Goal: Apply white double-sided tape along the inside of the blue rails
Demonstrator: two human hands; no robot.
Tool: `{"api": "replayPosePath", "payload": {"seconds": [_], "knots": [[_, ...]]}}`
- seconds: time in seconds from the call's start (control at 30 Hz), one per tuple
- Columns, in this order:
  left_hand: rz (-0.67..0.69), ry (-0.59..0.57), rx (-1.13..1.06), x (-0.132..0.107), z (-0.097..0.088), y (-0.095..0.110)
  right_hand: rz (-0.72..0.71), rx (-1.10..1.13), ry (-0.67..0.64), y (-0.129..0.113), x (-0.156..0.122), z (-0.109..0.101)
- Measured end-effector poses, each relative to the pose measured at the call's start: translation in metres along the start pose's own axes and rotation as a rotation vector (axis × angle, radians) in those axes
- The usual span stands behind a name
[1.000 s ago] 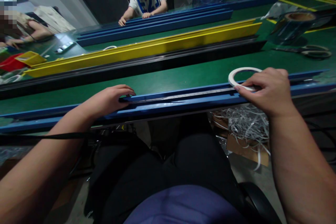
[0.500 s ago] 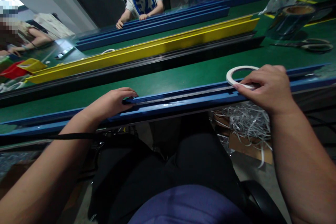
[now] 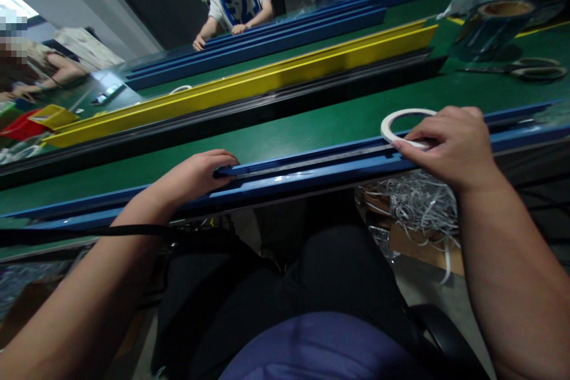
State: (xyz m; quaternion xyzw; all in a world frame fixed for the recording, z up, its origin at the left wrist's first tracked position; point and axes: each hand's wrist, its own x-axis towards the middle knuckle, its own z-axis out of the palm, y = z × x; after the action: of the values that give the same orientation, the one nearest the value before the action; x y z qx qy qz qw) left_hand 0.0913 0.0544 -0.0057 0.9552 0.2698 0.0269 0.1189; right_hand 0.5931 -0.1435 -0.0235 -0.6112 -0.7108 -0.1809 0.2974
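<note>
One big green worktop (image 3: 285, 130) carries all the long bars. Closest to the person is a long blue bar (image 3: 289, 175) with a groove, lying along the near edge. Behind it lie a yellow bar (image 3: 312, 68) and a black bar (image 3: 312, 98), with nobody's hands on them. The left hand (image 3: 218, 169) is bent over the blue bar, its fingertips at the groove; I can't tell if they pinch or press. The right hand (image 3: 418, 141) grips a white tape roll (image 3: 385, 126) just above the same bar. Scissors (image 3: 516, 69) lie well apart from both hands. Smallest is the thin pale strip (image 3: 312, 161). It lies in the groove between the hands, so that middle bit looks done. I see no cut end by the roll, so cutting seems left.
</note>
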Motion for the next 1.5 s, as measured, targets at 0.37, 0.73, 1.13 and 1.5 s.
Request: {"api": "replayPosePath", "payload": {"seconds": [0.37,0.73,1.13,1.5], "knots": [[-0.012,-0.042,0.047,0.011,0.001,0.01,0.059,-0.011,-0.047,-0.003,-0.001,0.0],[0.003,-0.023,-0.017,0.025,0.004,0.022,0.035,0.059,-0.031,0.0,0.0,-0.002],[0.019,-0.017,-0.071,0.037,0.004,0.024,0.069,0.093,-0.088,-0.002,0.002,-0.009],[0.1,-0.054,-0.085,0.053,0.007,0.041,0.108,0.101,-0.131,-0.004,0.005,-0.01]]}}
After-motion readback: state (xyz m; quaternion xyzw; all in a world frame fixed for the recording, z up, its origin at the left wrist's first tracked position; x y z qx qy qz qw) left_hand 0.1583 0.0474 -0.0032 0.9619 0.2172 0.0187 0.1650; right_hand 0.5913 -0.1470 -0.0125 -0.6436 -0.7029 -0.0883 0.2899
